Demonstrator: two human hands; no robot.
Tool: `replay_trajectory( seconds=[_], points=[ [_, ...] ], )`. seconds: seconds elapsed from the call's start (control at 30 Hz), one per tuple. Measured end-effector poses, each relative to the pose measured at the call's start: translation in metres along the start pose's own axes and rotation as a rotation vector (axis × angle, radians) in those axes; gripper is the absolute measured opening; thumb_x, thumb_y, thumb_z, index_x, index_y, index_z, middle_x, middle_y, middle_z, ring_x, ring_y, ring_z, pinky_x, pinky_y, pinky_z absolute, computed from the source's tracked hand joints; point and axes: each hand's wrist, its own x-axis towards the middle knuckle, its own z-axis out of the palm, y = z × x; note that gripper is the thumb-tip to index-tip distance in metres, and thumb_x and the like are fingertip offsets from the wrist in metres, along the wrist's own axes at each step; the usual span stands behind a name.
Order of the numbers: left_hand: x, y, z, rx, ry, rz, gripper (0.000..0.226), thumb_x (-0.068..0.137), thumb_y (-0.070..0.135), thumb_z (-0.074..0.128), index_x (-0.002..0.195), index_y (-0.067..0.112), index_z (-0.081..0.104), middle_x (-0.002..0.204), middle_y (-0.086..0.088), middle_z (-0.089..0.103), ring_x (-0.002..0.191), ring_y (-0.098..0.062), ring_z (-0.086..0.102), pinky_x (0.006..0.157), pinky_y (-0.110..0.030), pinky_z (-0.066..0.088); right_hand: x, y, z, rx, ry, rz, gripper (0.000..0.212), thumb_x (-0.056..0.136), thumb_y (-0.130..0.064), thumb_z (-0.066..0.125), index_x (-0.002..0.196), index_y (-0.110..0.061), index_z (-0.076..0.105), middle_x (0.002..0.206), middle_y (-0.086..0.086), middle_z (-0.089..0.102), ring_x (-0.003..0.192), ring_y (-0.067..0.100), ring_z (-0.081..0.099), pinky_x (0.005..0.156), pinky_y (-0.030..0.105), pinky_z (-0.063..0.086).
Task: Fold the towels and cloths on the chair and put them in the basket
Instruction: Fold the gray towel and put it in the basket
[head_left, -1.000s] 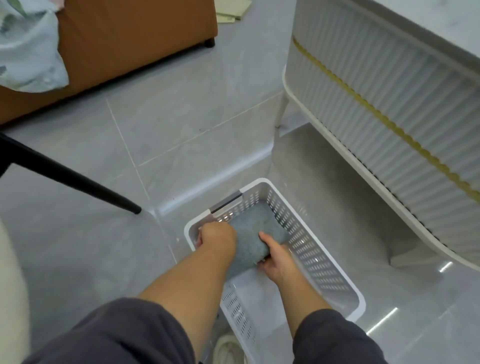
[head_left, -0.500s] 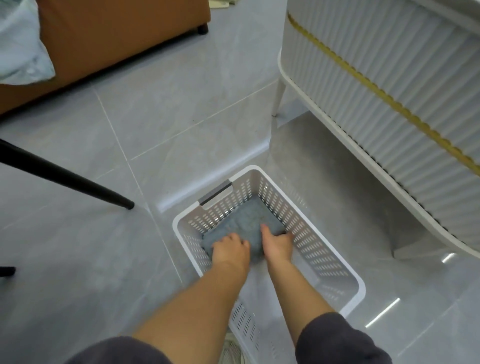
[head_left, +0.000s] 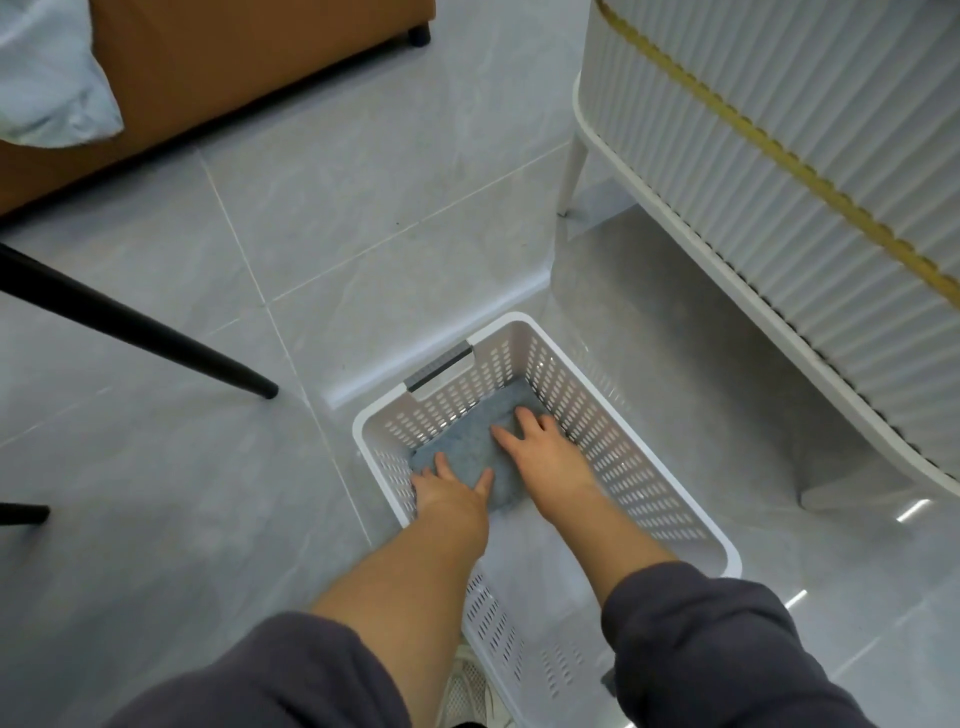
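Beneath and all around both hands, grey tiled floor (head_left: 363, 208). Off to the right of the right hand and well apart from it, a white ribbed cabinet (head_left: 779, 182) with a gold trim line. Far ahead of the fingertips, a brown sofa (head_left: 234, 67) with a pale cloth (head_left: 47, 78) draped on its corner; well to the left of the left hand, a black chair leg (head_left: 130, 332). Enclosing both hands, a white perforated basket (head_left: 639, 483), long axis running from beyond the fingertips back toward the wrists and feet. Directly under the palms, at the basket's far end, a folded grey-blue towel (head_left: 467, 436), lying flat on the bottom with its long axis across the basket, from one hand to the other. Left hand (head_left: 447, 493) flat on the towel's near left corner, fingers straight and spread, gripping nothing. Right hand (head_left: 545, 452) reaching a little farther in, also flat and uncurled, fingertips pressing the towel's far right part, close beside the basket wall. Neither hand closed round the cloth, only touching and pressing it down. Looks like the placing step almost done: towel seated, bare basket floor left behind the wrists for more. Probably calls next for a straight lift of both hands, without dragging the fold loose.
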Motion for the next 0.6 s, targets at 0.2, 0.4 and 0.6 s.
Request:
replay_trajectory(
  seconds=[0.2, 0.4, 0.6],
  points=[
    [-0.004, -0.016, 0.000, 0.106, -0.010, 0.045, 0.083, 0.095, 0.034, 0.047, 0.148, 0.030, -0.017, 0.157, -0.022, -0.002, 0.145, -0.034, -0.007, 0.114, -0.058, 0.004, 0.005, 0.001, -0.004, -0.011, -0.042, -0.004, 0.075, 0.086, -0.005, 0.061, 0.148, -0.024, 0.023, 0.150, 0.012, 0.015, 0.132, 0.032, 0.027, 0.096, 0.039, 0.045],
    [-0.052, -0.029, -0.025, 0.092, 0.098, 0.033, 0.052, 0.095, 0.035, 0.044, 0.144, 0.020, 0.032, 0.146, -0.008, 0.039, 0.136, -0.031, 0.031, 0.112, -0.054, 0.013, -0.029, -0.004, -0.037, 0.334, 0.067, 0.039, 0.064, 0.089, -0.001, 0.049, 0.147, -0.023, 0.031, 0.153, 0.010, 0.020, 0.135, 0.031, 0.030, 0.106, 0.041, 0.036],
    [-0.176, -0.076, -0.063, -0.068, 0.388, 0.076, 0.037, 0.090, 0.019, 0.047, 0.127, 0.016, 0.052, 0.130, -0.006, 0.054, 0.118, -0.026, 0.052, 0.097, -0.041, 0.038, -0.097, -0.043, -0.123, 0.471, 0.346, 0.002, 0.056, 0.085, 0.002, 0.057, 0.138, -0.010, 0.045, 0.139, 0.012, 0.041, 0.123, 0.027, 0.046, 0.098, 0.025, 0.034]
  ],
)
